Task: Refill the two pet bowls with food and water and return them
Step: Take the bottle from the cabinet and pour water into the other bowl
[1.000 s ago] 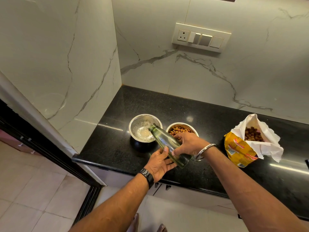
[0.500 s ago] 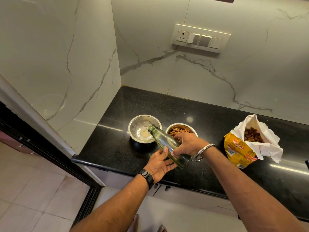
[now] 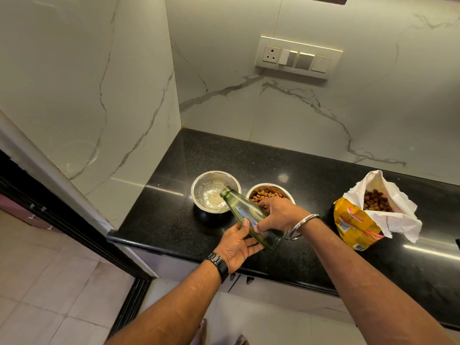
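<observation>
The water bowl (image 3: 194, 192), a shiny steel one on a dark base, stands on the black bench (image 3: 311, 168) near the corner of the marble walls; its inside glints with rippled water and pale reflections, and it looks only partly filled, though its depth is hard to judge from above. Over its right rim hangs the mouth of a bottle (image 3: 239, 207) of green-tinted clear glass, uncapped and tilted steeply, neck down and base raised toward the person, which is the attitude for pouring; I cannot make out a stream, nor how much water is left inside. The right hand (image 3: 278, 215) comes over the top with its fingers wrapped round the bottle's body, probably to set the tilt; the left hand (image 3: 236, 245) lies palm-up beneath the lower body, fingers fairly straight and thumb resting against the glass, seemingly to steady the weight and keep the mouth over the bowl. Just beside the water bowl, to its right, sits the food bowl (image 3: 283, 189), already heaped with brown kibble and partly hidden by the right hand, so I judge the food half done and the water half under way. Further right on the bench stands the yellow food bag (image 3: 353, 225), its white top folded open over more kibble, well clear of the pouring. On the wall above is a switch plate (image 3: 298, 57).
</observation>
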`<move>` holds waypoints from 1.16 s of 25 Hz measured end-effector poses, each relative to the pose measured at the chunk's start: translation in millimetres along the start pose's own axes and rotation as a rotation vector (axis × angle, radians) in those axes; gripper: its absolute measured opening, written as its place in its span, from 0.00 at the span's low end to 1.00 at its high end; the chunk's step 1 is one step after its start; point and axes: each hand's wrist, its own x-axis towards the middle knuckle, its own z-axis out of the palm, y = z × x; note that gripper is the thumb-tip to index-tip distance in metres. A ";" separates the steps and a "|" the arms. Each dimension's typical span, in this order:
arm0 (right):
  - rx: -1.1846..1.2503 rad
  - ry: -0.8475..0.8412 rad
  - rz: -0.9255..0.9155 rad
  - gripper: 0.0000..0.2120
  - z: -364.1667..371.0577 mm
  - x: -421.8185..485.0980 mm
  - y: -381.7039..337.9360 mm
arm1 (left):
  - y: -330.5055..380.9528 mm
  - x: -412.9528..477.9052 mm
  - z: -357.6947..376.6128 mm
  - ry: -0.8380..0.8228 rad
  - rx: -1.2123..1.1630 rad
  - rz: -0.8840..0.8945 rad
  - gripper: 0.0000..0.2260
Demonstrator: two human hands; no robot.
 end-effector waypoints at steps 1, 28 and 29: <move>-0.001 0.003 -0.001 0.35 0.3 0.1 0.7 | -0.2 -0.2 0.0 -0.001 0.001 0.001 0.18; 0.527 0.310 -0.117 0.40 41.0 -42.0 49.5 | 19.4 -4.6 27.7 -0.037 0.663 0.309 0.27; 0.549 0.350 -0.117 0.41 41.6 -47.6 55.2 | 18.8 -2.0 35.5 -0.054 0.713 0.330 0.28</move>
